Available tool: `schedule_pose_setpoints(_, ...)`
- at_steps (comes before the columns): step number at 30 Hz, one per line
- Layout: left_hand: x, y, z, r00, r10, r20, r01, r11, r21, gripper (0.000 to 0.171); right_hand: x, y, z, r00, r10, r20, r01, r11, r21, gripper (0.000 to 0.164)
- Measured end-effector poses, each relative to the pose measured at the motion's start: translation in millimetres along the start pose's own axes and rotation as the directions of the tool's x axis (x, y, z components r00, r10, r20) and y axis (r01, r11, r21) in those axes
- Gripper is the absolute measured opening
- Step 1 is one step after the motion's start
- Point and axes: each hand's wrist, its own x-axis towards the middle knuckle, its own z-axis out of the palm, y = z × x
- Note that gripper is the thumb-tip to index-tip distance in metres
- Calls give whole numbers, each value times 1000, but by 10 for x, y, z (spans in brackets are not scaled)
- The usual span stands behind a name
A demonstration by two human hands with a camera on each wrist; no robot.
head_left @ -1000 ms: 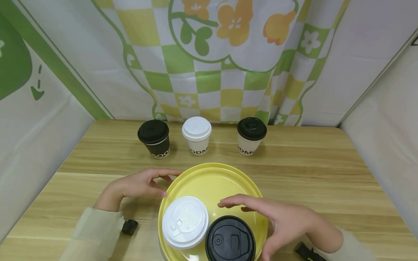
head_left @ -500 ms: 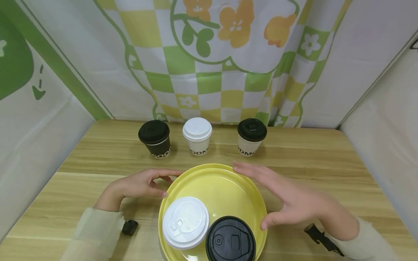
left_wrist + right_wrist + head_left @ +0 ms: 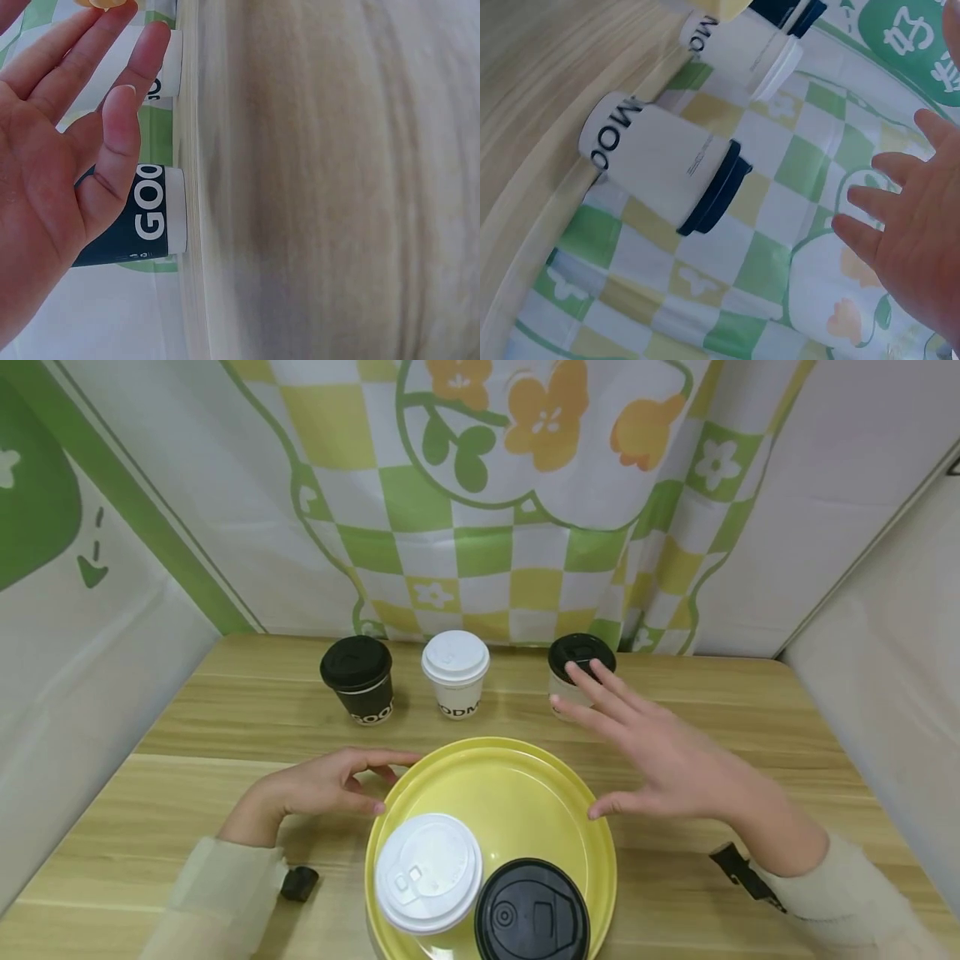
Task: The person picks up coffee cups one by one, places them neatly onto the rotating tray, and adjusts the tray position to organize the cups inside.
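My left hand (image 3: pixel 318 789) lies at the left rim of a round yellow tray (image 3: pixel 510 777), its fingertips at the rim and its fingers relaxed. On the tray stand a cup with a white lid (image 3: pixel 429 872) and one with a black lid (image 3: pixel 532 910), side by side. My right hand (image 3: pixel 667 760), fingers spread and holding nothing, is over the tray's right side. Its fingertips overlap a white paper cup with a black lid (image 3: pixel 577 652) in the head view. In the right wrist view that white cup (image 3: pixel 660 157) stands apart from the hand (image 3: pixel 922 232).
Along the table's back stand a black cup with a black lid (image 3: pixel 357 677) and a white cup with a white lid (image 3: pixel 456 672). A checked floral curtain (image 3: pixel 480 543) hangs behind the wooden table (image 3: pixel 247 710). White fabric walls (image 3: pixel 885 568) stand at both sides.
My right hand has moved from above the tray to the right and forward, toward the black-lidded white cup at the back, its fingers spreading. My left hand and the tray have stayed in place.
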Motion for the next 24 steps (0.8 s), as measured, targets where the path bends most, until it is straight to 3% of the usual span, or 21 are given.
schedule_pose_setpoints(8, -13, -6, -3, 1000, -1, 2, 1, 1000, -4, 64, 67, 132, 24, 993, 118, 19, -114, 980, -166, 119)
schedule_pose_setpoints(14, -12, -17, 3, 1000, 20, 7, -20, 1000, -7, 64, 134, 253, 15, 973, 225, 60, -210, 959, -188, 127)
schedule_pose_setpoints(24, -15, -17, 3, 1000, 27, 4, -27, 1000, 5, 64, 238, 549, 48, 952, 291, 93, -267, 941, -208, 128)
